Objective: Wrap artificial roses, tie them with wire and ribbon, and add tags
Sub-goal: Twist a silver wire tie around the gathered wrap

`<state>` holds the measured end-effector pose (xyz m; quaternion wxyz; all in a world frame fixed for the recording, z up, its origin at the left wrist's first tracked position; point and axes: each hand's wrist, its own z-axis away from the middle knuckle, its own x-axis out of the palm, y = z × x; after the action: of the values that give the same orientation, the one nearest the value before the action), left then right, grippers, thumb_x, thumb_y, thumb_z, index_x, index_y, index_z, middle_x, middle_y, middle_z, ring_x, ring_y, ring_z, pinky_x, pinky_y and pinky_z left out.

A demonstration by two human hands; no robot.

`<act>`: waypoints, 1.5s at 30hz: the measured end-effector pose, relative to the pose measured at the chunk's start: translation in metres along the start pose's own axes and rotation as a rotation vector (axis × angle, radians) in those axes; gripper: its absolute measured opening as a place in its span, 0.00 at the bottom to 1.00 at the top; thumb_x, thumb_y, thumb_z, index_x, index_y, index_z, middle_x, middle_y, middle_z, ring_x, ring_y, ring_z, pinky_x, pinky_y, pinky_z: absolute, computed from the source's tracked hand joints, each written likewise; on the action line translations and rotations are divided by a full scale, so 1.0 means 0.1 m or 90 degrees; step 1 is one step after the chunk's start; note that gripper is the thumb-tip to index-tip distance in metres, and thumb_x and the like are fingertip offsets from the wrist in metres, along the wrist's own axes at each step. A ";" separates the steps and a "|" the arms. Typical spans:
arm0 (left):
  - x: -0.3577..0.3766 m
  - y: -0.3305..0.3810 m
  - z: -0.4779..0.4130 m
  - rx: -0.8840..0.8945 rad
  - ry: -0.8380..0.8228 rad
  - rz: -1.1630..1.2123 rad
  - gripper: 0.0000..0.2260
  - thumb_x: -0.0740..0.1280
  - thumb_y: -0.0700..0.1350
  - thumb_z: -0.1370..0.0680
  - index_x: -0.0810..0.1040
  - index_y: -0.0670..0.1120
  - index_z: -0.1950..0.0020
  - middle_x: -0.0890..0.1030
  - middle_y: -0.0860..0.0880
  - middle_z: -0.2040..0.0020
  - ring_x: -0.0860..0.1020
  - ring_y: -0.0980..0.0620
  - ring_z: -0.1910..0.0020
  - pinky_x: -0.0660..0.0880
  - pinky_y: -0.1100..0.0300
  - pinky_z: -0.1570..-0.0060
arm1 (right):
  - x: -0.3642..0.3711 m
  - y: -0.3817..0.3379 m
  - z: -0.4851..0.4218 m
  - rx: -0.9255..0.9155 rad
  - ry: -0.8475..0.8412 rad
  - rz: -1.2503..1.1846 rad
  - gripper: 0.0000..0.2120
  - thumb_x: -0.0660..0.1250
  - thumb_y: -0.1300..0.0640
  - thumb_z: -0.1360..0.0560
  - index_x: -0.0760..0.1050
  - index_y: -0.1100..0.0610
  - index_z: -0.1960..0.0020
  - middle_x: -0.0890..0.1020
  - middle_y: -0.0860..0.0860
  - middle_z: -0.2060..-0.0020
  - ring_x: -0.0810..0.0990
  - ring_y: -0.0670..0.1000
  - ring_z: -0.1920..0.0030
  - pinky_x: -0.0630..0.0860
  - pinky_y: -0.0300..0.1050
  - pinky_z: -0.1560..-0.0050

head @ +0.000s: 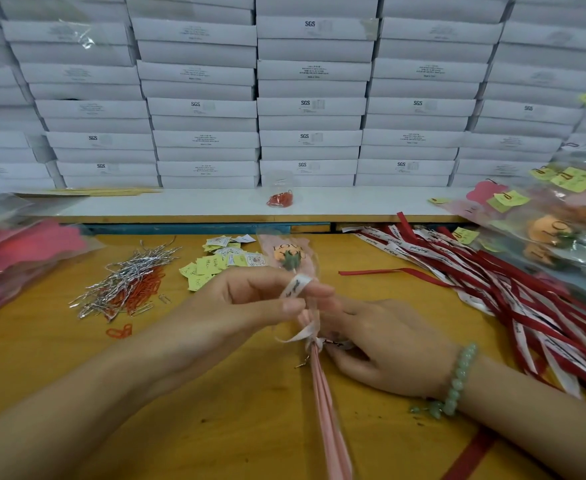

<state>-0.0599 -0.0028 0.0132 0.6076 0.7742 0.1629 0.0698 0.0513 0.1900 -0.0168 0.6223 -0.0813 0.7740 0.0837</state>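
The rose (289, 258), orange with a green calyx, sits in a pink-and-clear sleeve (320, 393) lettered "LOVE", held over the table (215, 410). The left hand (250, 306) and right hand (388, 348) each close their grip on its white ribbon (296, 284). The boxes (310, 27) behind read "SGS".

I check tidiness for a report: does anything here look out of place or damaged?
Nothing looks damaged. One red ribbon lies alone, apart from the ribbon pile; a few red paper clips lie away from the wire and clip heap; a wire end sticks out at the tie on the wrapped rose.
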 end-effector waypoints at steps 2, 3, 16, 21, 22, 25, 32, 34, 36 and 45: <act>0.03 -0.09 -0.01 0.004 0.028 0.012 0.10 0.68 0.43 0.22 0.83 0.46 0.42 0.84 0.46 0.55 0.82 0.46 0.48 0.76 0.60 0.43 | 0.01 0.01 0.00 -0.005 0.007 -0.006 0.12 0.51 0.43 0.24 0.69 0.47 0.50 0.70 0.41 0.57 0.71 0.46 0.64 0.69 0.40 0.68; 0.04 -0.14 -0.02 -0.001 0.036 0.007 0.11 0.65 0.43 0.21 0.82 0.46 0.41 0.82 0.46 0.59 0.83 0.47 0.53 0.77 0.60 0.47 | 0.00 0.01 0.00 -0.003 0.012 -0.018 0.09 0.53 0.43 0.24 0.67 0.46 0.52 0.69 0.41 0.59 0.69 0.45 0.66 0.66 0.37 0.70; 0.13 -0.36 -0.04 -0.098 0.057 -0.110 0.14 0.57 0.42 0.17 0.75 0.45 0.61 0.69 0.48 0.72 0.65 0.54 0.76 0.66 0.62 0.73 | -0.03 -0.06 -0.02 0.158 0.130 -0.701 0.03 0.64 0.58 0.22 0.71 0.56 0.54 0.78 0.50 0.70 0.77 0.48 0.71 0.71 0.38 0.70; 0.12 -0.40 -0.02 -0.124 0.042 -0.149 0.13 0.58 0.40 0.17 0.72 0.31 0.54 0.69 0.46 0.68 0.65 0.55 0.75 0.63 0.65 0.75 | -0.07 -0.12 -0.08 0.245 0.118 -0.986 0.08 0.64 0.55 0.22 0.74 0.61 0.52 0.82 0.58 0.64 0.81 0.52 0.68 0.71 0.37 0.76; 0.11 -0.41 -0.02 -0.128 0.041 -0.142 0.11 0.60 0.41 0.18 0.73 0.32 0.52 0.70 0.49 0.69 0.65 0.56 0.74 0.63 0.65 0.74 | -0.08 -0.12 -0.08 0.248 0.124 -1.026 0.09 0.65 0.54 0.23 0.74 0.61 0.52 0.83 0.59 0.62 0.82 0.52 0.67 0.71 0.37 0.78; 0.10 -0.40 0.00 -0.117 0.014 -0.132 0.12 0.61 0.40 0.26 0.78 0.37 0.48 0.71 0.53 0.70 0.66 0.58 0.73 0.64 0.66 0.72 | -0.07 -0.13 -0.08 0.241 0.139 -1.106 0.11 0.65 0.54 0.24 0.76 0.61 0.50 0.83 0.65 0.56 0.84 0.54 0.61 0.68 0.36 0.80; 0.11 -0.51 -0.02 -0.072 0.026 -0.167 0.16 0.67 0.49 0.24 0.78 0.36 0.47 0.71 0.57 0.71 0.67 0.60 0.73 0.65 0.69 0.72 | -0.07 -0.14 -0.10 0.146 0.092 -1.130 0.14 0.60 0.56 0.23 0.75 0.64 0.43 0.82 0.64 0.47 0.84 0.56 0.50 0.67 0.34 0.80; 0.11 -0.51 -0.03 -0.068 0.034 -0.157 0.13 0.64 0.50 0.22 0.81 0.42 0.47 0.68 0.56 0.73 0.64 0.60 0.75 0.63 0.69 0.74 | -0.08 -0.16 -0.09 0.130 0.106 -1.096 0.14 0.60 0.56 0.22 0.75 0.64 0.42 0.82 0.61 0.46 0.84 0.54 0.50 0.67 0.34 0.79; 0.11 -0.49 -0.03 -0.074 0.040 -0.148 0.13 0.62 0.52 0.22 0.84 0.49 0.47 0.64 0.54 0.73 0.62 0.59 0.75 0.61 0.68 0.74 | -0.09 -0.16 -0.08 0.149 0.180 -0.962 0.09 0.62 0.58 0.21 0.78 0.60 0.45 0.84 0.55 0.49 0.84 0.50 0.54 0.68 0.34 0.78; 0.13 -0.45 -0.02 -0.153 0.088 -0.107 0.18 0.62 0.56 0.20 0.72 0.45 0.64 0.70 0.55 0.75 0.66 0.56 0.76 0.63 0.60 0.71 | 0.02 -0.15 -0.04 0.154 0.235 -0.470 0.04 0.74 0.54 0.29 0.79 0.50 0.56 0.79 0.40 0.57 0.80 0.45 0.56 0.73 0.34 0.65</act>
<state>-0.0562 0.0125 -0.0312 0.6866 0.6731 0.2594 0.0908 0.0502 0.1743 -0.0181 0.4664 -0.2928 0.7959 -0.2516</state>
